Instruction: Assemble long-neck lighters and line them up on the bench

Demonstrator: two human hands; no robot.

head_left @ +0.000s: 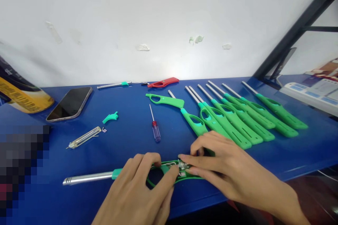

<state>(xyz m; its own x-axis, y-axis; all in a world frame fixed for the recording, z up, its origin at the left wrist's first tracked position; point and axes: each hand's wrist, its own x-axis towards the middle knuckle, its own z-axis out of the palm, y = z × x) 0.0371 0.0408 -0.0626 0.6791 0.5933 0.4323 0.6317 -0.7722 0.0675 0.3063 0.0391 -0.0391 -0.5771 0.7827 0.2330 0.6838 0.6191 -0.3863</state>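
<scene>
An opened green long-nosed lighter [115, 173] lies along the front of the blue table, its metal tube pointing left and its inner parts exposed. My left hand [144, 186] is closed around its trigger-loop section, with the thumb pressing near the inner wires. The thumb and fingers of my right hand [219, 165] pinch a small metal part [182, 165] inside the lighter's body. The fingertips partly hide that part. Beyond my hands lie a screwdriver [155, 132] with a purple and red handle and a loose green half-shell [169, 101].
Several assembled green lighters [237, 126] lie in a row at the right. On the left are a phone [70, 103], a clear fuel tube [84, 137], a teal trigger piece [110, 117] and a yellow-black can [26, 93]. A red shell [165, 82] and a metal tube [111, 85] lie near the wall.
</scene>
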